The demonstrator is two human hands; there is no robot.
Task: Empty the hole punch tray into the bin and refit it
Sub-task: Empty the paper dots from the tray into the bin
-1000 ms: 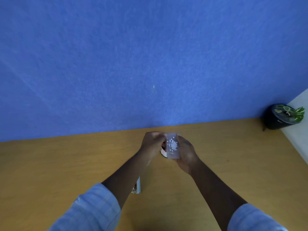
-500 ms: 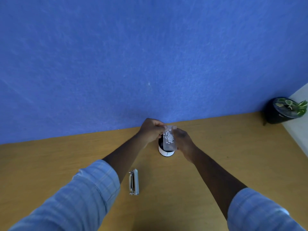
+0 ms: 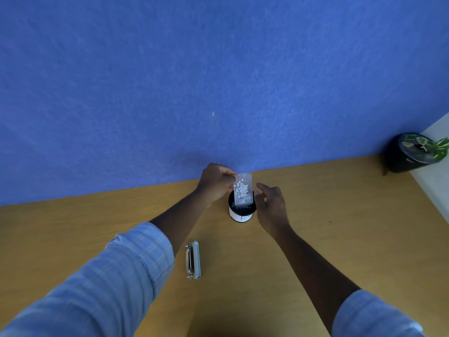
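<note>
A clear plastic hole punch tray (image 3: 242, 189) with several white paper dots in it is tilted over a small round black-and-white bin (image 3: 242, 213) near the back of the wooden desk (image 3: 340, 227). My left hand (image 3: 215, 182) pinches the tray's upper left corner. My right hand (image 3: 272, 203) hovers just right of the tray and bin, fingers apart, not touching the tray. The grey metal hole punch body (image 3: 193, 263) lies on the desk nearer to me, between my forearms.
A blue fabric partition (image 3: 218, 81) rises right behind the bin. A black pot with a green-and-white plant (image 3: 413, 152) stands at the far right corner, beside a white wall (image 3: 437, 176).
My right hand has let go of the tray and drawn back to the right. The tray has moved up over the bin, now held by the left hand alone.
</note>
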